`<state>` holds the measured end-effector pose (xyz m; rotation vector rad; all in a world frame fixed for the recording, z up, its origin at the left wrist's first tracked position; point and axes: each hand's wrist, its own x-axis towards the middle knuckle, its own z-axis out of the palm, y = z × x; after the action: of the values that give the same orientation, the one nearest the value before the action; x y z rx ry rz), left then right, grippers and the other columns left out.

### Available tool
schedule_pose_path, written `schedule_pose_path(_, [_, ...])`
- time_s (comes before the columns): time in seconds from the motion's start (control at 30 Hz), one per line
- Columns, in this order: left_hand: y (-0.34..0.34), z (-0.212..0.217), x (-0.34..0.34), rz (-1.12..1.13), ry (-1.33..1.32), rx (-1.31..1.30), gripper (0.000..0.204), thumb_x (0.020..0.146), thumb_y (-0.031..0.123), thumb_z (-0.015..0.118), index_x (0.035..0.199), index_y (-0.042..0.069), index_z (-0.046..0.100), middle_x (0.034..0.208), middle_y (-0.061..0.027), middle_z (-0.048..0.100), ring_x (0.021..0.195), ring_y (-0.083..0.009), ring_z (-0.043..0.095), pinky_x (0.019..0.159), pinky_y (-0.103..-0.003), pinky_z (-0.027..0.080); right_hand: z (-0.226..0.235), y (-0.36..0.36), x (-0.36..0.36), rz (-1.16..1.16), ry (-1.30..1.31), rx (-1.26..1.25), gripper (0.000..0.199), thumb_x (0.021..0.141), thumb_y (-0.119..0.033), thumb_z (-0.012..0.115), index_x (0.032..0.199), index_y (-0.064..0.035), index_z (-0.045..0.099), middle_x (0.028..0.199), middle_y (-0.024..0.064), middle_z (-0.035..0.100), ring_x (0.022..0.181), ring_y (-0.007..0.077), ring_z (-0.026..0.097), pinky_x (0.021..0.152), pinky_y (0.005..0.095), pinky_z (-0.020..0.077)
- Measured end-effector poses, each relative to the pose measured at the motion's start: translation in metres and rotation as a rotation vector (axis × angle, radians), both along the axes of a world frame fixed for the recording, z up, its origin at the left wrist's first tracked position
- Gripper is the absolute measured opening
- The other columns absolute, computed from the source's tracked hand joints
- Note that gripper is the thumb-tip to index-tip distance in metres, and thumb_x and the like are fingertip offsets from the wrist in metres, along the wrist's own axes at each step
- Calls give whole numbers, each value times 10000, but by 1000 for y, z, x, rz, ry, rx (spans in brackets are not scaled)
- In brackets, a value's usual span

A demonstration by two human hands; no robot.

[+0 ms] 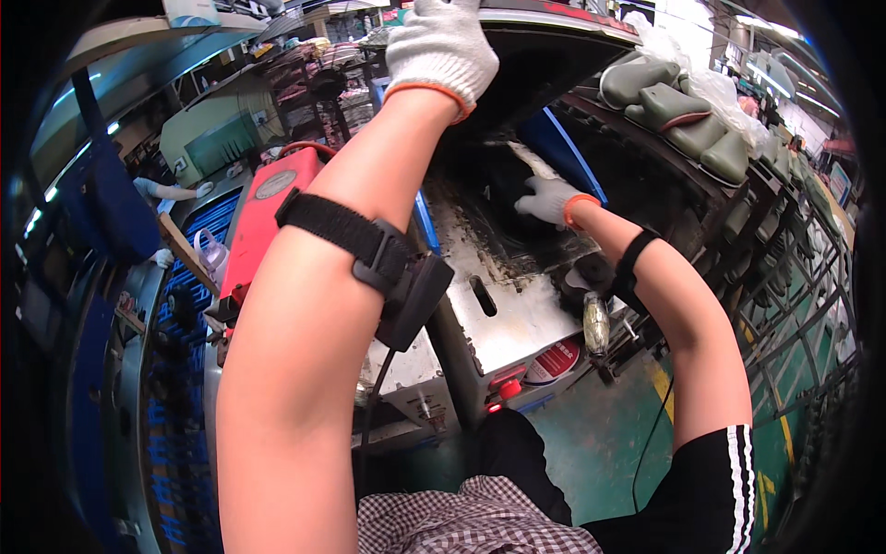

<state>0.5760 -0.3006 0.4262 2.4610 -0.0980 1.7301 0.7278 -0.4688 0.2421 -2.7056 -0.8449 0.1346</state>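
Note:
My left hand, in a white knit glove with an orange cuff, is raised in front of a dark tilted lid. Its fingers look curled, but their tips and whatever they hold are cut off by the top edge. Under that lid my right hand, gloved alike, reaches over the blackened recess of a metal machine. Its fingers point left and look somewhat apart, with nothing clear between them. A pale strip lies right beside that hand; whether they touch is unclear.
A red machine housing stands left, beside a blue slatted conveyor. Green boots crowd a rack at right. Below the right forearm projects a clear-handled lever. A red button sits on the machine's front. Another person's hand shows far left.

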Motion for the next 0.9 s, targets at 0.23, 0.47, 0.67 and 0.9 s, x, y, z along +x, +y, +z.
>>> schedule_pose_path(0.23, [12,-12,15,122,-92,73,518,956,149,456,1467,96,523,1459,-278,520,1357,-453,506,1131,-506,423,37,-41,-42,-218,742,936,454,965,-458,539,1202,-81,627,983,96,706,834,247,686,624,378,588])
schedule_pose_path(0.47, [8,-34,-78,-316,500,-299,830,972,427,602,1641,105,231,1631,-311,304,1509,-429,353,1243,-447,274,29,-85,-158,37,1233,1344,613,1015,-578,446,1300,-56,591,1010,100,721,782,240,731,637,324,637])
schedule_pose_path(0.67, [60,-133,-185,-1207,466,-1001,645,1074,361,502,1583,3,332,1590,-180,438,1473,-289,423,1225,-407,315,12,-62,-267,508,31,1004,478,887,-162,754,1336,-64,621,1261,136,686,1090,279,688,910,399,582])
schedule_pose_path(0.9, [0,-176,-308,-967,30,-1498,414,1125,256,415,1476,42,472,1448,-147,590,1297,-300,603,1096,-499,492,-22,14,-348,534,1672,1366,498,998,-358,550,1349,-5,528,1030,162,595,630,147,535,528,250,446])
